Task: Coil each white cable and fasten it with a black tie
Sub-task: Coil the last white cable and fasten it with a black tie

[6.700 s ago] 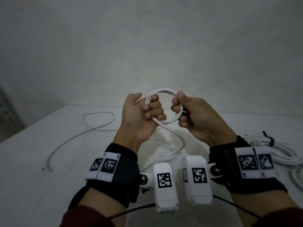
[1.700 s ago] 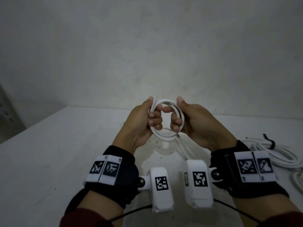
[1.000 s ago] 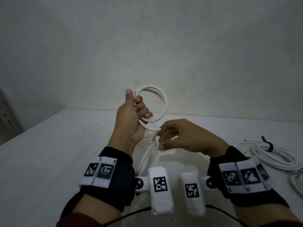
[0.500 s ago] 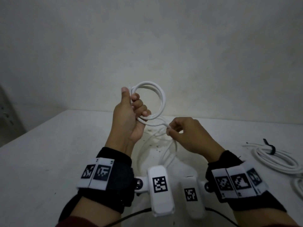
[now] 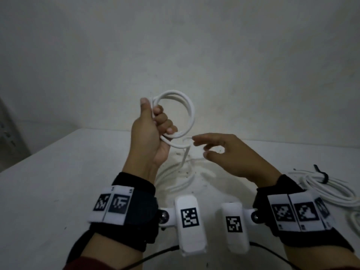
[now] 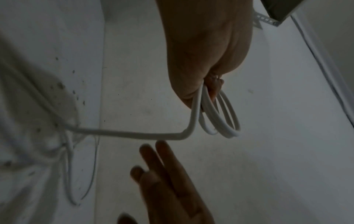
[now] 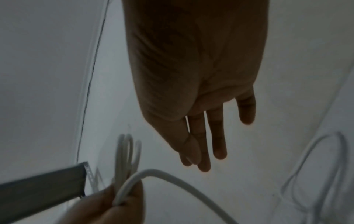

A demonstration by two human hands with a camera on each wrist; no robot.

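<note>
While left hand [image 5: 151, 133] grips cable [image 5: 188, 112], right hand [image 5: 227, 152] seemingly slack.

White table [image 5: 48, 188] (speckled with dark specks), plain grey wall [image 5: 175, 45] behind.

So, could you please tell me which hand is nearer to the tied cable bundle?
Right. The right hand hovers just left of the tied cable bundle; the left hand is farther left.

No legible text, brand or number found. Only black-and-white square coded markers noted, on the wrist bands [image 5: 111, 204] and the white wrist camera housings [image 5: 190, 215]; they carry no readable characters.
</note>
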